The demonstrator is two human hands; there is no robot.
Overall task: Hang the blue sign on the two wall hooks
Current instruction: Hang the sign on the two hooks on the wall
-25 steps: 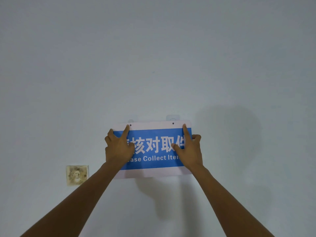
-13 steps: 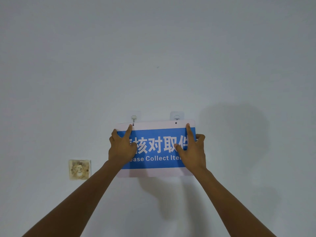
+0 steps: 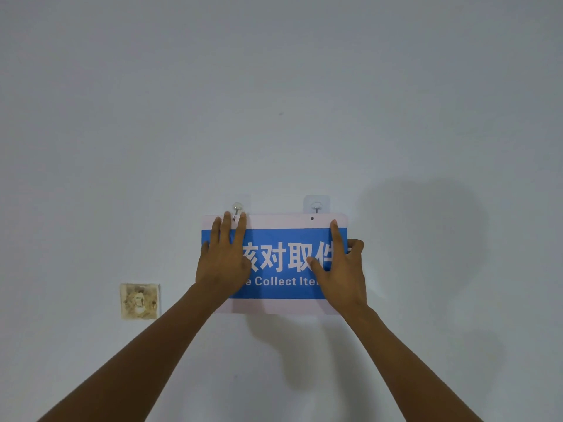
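The blue sign [image 3: 283, 260], white-bordered with white lettering, lies flat against the wall just below two clear adhesive hooks. The left hook [image 3: 237, 206] shows between my fingertips, its tip at the sign's left hole. The right hook [image 3: 316, 205] stands just above the sign's top edge, and the sign's right hole [image 3: 312, 218] sits below it, free. My left hand [image 3: 224, 254] presses flat on the sign's left part, fingers spread up to the top edge. My right hand [image 3: 339, 269] grips the sign's right edge, index finger pointing up, other fingers wrapped behind.
A stained, yellowed wall box [image 3: 139, 301] sits low on the left of the plain white wall [image 3: 274, 102]. My arms' shadows fall on the wall below and to the right of the sign.
The sign has dropped slightly, so both hooks show above its top edge. My left hand opened from a pointing grip to flat fingers at the left hook.
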